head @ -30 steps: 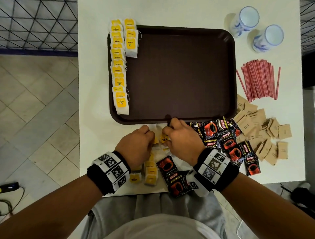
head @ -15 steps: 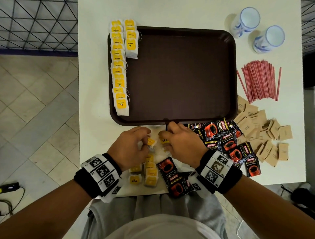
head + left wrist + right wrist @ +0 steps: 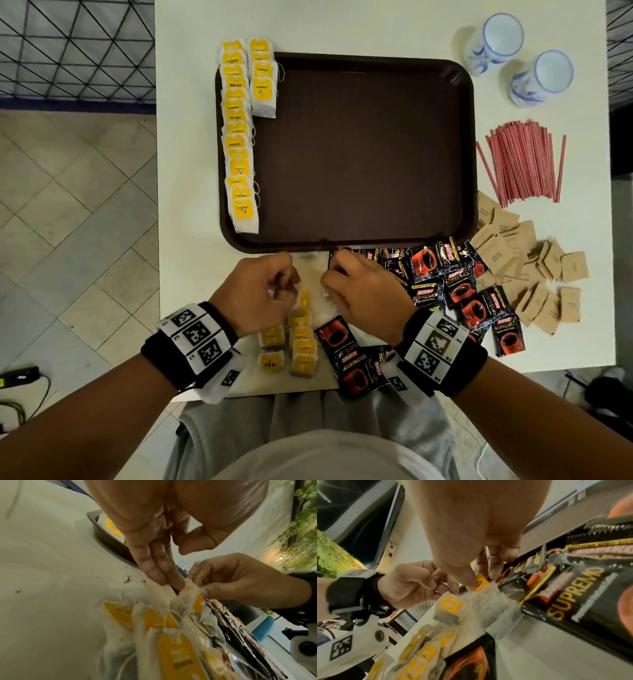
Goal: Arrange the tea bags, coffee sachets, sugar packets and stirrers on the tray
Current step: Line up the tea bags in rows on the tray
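Observation:
A brown tray (image 3: pixel 359 154) holds a long row of yellow-tagged tea bags (image 3: pixel 238 144) along its left edge, with a short second row (image 3: pixel 263 82) beside it. Both hands work at a tangle of loose tea bags (image 3: pixel 301 353) on the table in front of the tray. My left hand (image 3: pixel 291 284) pinches a tea bag (image 3: pixel 187 595) with curled fingers. My right hand (image 3: pixel 329 277) pinches the yellow tag (image 3: pixel 482 583) of a tea bag between thumb and fingers. Coffee sachets (image 3: pixel 459 294), sugar packets (image 3: pixel 534 274) and red stirrers (image 3: pixel 524 168) lie on the table to the right.
Two blue-and-white cups (image 3: pixel 495 42) (image 3: pixel 544 77) stand at the back right. More coffee sachets (image 3: pixel 346 356) lie at the table's front edge under my right wrist. Tea dust (image 3: pixel 127 580) speckles the table by the tray's corner.
My left hand has drawn back from the tray edge, a little left and toward me, with a tea bag. My right hand has stayed almost in place.

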Tool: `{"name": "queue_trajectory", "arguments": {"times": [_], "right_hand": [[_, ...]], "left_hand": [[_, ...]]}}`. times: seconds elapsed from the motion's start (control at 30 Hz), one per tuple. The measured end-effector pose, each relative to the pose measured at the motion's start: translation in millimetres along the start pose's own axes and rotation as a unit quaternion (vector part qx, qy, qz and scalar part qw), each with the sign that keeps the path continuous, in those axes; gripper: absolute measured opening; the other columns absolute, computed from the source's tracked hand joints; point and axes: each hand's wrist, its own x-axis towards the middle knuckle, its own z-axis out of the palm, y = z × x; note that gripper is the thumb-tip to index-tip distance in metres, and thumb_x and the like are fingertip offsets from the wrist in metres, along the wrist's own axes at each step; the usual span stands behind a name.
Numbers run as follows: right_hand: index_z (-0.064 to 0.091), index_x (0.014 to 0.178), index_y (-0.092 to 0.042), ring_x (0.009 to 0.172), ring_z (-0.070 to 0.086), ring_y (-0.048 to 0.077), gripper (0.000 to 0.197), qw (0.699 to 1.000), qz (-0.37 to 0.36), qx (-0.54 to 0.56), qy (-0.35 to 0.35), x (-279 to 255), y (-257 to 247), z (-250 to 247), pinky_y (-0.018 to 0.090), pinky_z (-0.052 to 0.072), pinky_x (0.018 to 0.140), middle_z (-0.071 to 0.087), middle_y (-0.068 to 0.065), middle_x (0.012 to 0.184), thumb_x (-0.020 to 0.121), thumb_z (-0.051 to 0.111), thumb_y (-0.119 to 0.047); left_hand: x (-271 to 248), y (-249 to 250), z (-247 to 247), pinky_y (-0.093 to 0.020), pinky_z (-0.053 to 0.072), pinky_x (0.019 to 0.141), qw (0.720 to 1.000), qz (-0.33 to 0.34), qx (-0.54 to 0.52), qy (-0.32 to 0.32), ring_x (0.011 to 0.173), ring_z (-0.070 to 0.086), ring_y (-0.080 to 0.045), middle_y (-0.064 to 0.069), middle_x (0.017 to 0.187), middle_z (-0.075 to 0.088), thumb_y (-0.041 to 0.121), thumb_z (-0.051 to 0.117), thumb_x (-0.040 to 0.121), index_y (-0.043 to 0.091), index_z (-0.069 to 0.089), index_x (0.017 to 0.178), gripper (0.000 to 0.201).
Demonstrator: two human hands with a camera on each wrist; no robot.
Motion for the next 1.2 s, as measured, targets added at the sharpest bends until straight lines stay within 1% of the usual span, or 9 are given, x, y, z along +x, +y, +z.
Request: {"name": "queue_trajectory", "arguments": {"times": [0.13,0.23,0.3,0.37,0.43,0.63,0.8,1.0,1.2], "right_hand": [[0.057,0.09,-0.013,0.066,0.054,0.017,0.017,0.999,0.01,0.043,0.007,1.1,-0.6,-6.8,0.033,0.051,0.055,0.057,0.003,0.09,0.094,0.045,-0.024],[0.051,0.089,-0.012,0.054,0.048,0.017,0.02,0.997,0.035,0.066,-0.001,0.8,-0.4,-15.7,0.034,0.047,0.046,0.057,0.002,0.082,0.093,0.04,-0.028],[0.047,0.091,-0.012,0.051,0.05,0.019,0.017,0.993,0.055,0.099,-0.029,0.3,2.0,-21.2,0.032,0.046,0.047,0.059,0.002,0.08,0.095,0.042,-0.028],[0.044,0.093,-0.014,0.05,0.051,0.019,0.013,0.986,0.075,0.143,-0.051,-0.5,5.3,-24.0,0.034,0.044,0.047,0.061,0.004,0.076,0.097,0.047,-0.026],[0.043,0.093,-0.015,0.049,0.051,0.017,0.012,0.978,0.092,0.179,-0.059,-0.7,7.4,-25.2,0.038,0.044,0.047,0.06,0.004,0.07,0.097,0.048,-0.025],[0.041,0.092,-0.019,0.052,0.052,0.021,0.013,0.972,0.107,0.2,-0.069,3.3,8.8,-25.0,0.043,0.046,0.049,0.055,0.002,0.066,0.097,0.052,-0.015],[0.047,0.091,-0.013,0.059,0.047,0.007,0.01,0.971,0.108,0.198,-0.077,3.0,10.8,-27.8,0.026,0.041,0.053,0.048,-0.012,0.074,0.097,0.055,-0.013],[0.044,0.091,-0.016,0.054,0.052,0.022,0.012,0.971,0.106,0.195,-0.089,1.2,8.8,-29.6,0.045,0.047,0.052,0.055,0.004,0.067,0.098,0.053,-0.016],[0.049,0.084,-0.016,0.073,0.053,0.014,0.015,0.974,0.099,0.187,-0.086,2.5,8.1,-34.3,0.039,0.051,0.067,0.047,-0.004,0.096,0.089,0.063,-0.015]], "left_hand": [[3.9,-1.8,-1.4,-0.035,0.055,0.066,0.999,-0.006,0.044,0.007,0.074,0.064,-0.01,0.005,0.078,0.065,0.001,0.065,0.068,0.02,0.049,0.068,0.026],[6.2,-0.2,-2.2,-0.032,0.052,0.064,0.997,0.001,0.077,-0.004,0.072,0.059,-0.009,0.011,0.08,0.06,0.012,0.07,0.071,0.024,0.057,0.078,0.019],[5.8,5.5,-2.7,-0.025,0.049,0.065,0.992,0.004,0.12,-0.032,0.075,0.057,-0.006,0.015,0.084,0.056,0.034,0.075,0.075,0.028,0.058,0.084,0.02],[3.7,10.6,-1.0,-0.023,0.047,0.064,0.98,0.008,0.183,-0.083,0.074,0.053,-0.005,0.016,0.087,0.052,0.059,0.07,0.072,0.031,0.057,0.088,0.034],[0.2,13.2,5.3,-0.024,0.045,0.062,0.963,0.023,0.236,-0.128,0.072,0.049,-0.007,0.015,0.088,0.048,0.069,0.064,0.068,0.03,0.057,0.091,0.047],[0.0,16.2,22.1,-0.029,0.044,0.073,0.899,-0.015,0.367,-0.239,0.094,0.053,-0.018,0.004,0.109,0.049,0.058,0.062,0.08,0.024,0.053,0.112,0.048],[1.7,16.5,24.5,-0.032,0.05,0.077,0.904,-0.035,0.356,-0.234,0.097,0.054,-0.02,0.002,0.115,0.048,0.045,0.062,0.085,0.024,0.053,0.114,0.037],[-1.3,17.7,28.8,-0.032,0.048,0.079,0.897,-0.039,0.375,-0.23,0.102,0.051,-0.022,-0.001,0.12,0.044,0.049,0.063,0.083,0.02,0.05,0.119,0.048],[-2.1,18.6,29.7,-0.029,0.043,0.063,0.911,-0.024,0.358,-0.203,0.087,0.055,-0.023,-0.003,0.111,0.048,0.032,0.052,0.087,0.015,0.056,0.105,0.025]]}}
